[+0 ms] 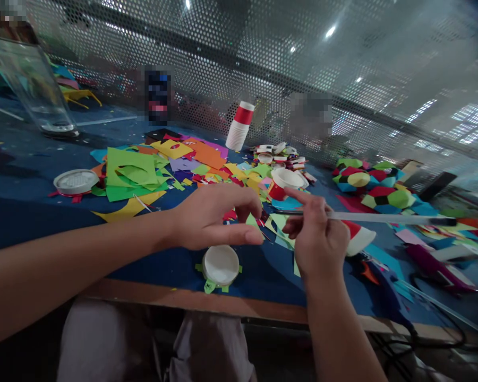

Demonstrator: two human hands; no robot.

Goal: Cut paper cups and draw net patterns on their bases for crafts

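Observation:
My right hand (316,228) is closed around a pen (366,216) with a clear barrel, its dark tip pointing left. My left hand (219,215) is held above the table, thumb and curved fingers apart, with nothing visible in its grip. Just below it lies a cut-down white paper cup base (221,263) with small green paper tabs around its rim, one bearing a dark mark. Beyond my right hand stands a short red and white paper cup piece (282,183). Another red and white cup piece (358,237) is partly hidden behind that hand.
Coloured paper scraps (131,172) cover the middle. A stack of paper cups (239,126) stands behind them. At left are a glass bottle (43,90) and a white round piece (75,182). A blue glue gun (390,292) and a purple one (434,265) lie right, with cords.

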